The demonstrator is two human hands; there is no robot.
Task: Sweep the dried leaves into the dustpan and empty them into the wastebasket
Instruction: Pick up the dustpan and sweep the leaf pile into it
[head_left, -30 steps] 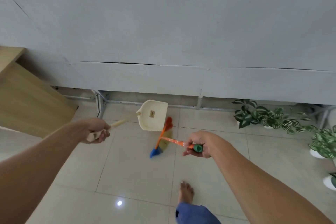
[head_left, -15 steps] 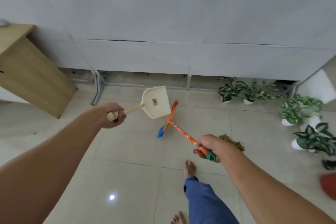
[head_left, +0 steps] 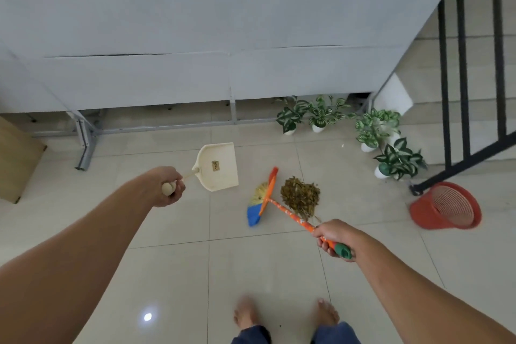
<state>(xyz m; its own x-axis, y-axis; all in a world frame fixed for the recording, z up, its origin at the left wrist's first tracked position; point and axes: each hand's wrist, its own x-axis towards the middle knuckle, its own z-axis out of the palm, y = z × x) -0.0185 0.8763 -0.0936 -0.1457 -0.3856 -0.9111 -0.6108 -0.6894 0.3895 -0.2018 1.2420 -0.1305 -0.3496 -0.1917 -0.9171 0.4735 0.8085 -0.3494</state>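
One dustpan (head_left: 219, 166) off the floor, left hand (head_left: 167, 186) fisted round its handle. One broom (head_left: 265, 198), right hand (head_left: 333, 237) wrapped on its grip, head just left of one leaf pile (head_left: 300, 198). One wastebasket (head_left: 445, 205) at right, five potted plants (head_left: 321, 113). Feet (head_left: 245, 315) blurred; desk (head_left: 16, 162) cut off.

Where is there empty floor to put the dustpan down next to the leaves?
Bare tiles lie between the broom head and the dustpan, and between the leaf pile and the red wastebasket. The floor in front of the feet is bare too. It gets crowded by the potted plants along the wall.
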